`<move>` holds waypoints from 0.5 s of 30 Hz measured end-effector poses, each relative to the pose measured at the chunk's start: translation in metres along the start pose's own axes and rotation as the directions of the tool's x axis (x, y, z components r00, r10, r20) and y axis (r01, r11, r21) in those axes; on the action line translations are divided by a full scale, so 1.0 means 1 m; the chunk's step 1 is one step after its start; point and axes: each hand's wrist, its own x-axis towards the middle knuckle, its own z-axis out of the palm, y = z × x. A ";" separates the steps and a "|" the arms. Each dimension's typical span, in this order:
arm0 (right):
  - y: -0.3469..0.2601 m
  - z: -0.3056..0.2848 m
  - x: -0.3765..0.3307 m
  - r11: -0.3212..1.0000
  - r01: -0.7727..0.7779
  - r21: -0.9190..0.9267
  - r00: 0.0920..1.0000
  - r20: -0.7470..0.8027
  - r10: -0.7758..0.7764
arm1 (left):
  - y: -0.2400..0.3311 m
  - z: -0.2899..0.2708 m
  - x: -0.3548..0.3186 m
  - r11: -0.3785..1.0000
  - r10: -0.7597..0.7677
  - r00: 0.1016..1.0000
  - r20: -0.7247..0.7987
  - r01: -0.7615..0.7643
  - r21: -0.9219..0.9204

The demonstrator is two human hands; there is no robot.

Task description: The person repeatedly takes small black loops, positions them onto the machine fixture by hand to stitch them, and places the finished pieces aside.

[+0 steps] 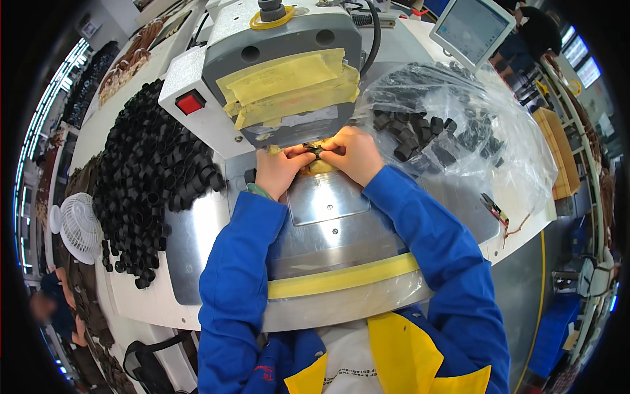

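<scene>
Under the grey machine head [282, 85], which has strips of yellow tape across its front, both my hands meet at a lit spot. My left hand [279, 171] pinches one side of a small black band piece [315, 150]. From the other side, my right hand [357, 154] grips the same piece between thumb and fingers. Fingers and machine partly cover it, so its full shape is hidden. Just below the fingertips lies a shiny metal plate [328, 200] with screws.
A large pile of black band loops [151, 171] spreads on the left of the table. Right of the machine, a clear plastic bag [518, 141] holds more loops. Thread snips [493, 209] lie at the right. A white fan [80, 228] and a screen [474, 31] flank the table.
</scene>
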 end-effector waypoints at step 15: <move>-0.001 -0.006 -0.001 1.000 0.002 0.018 1.000 0.009 -0.002 | -0.006 0.002 0.005 0.970 0.154 0.988 -0.032 -0.145 0.195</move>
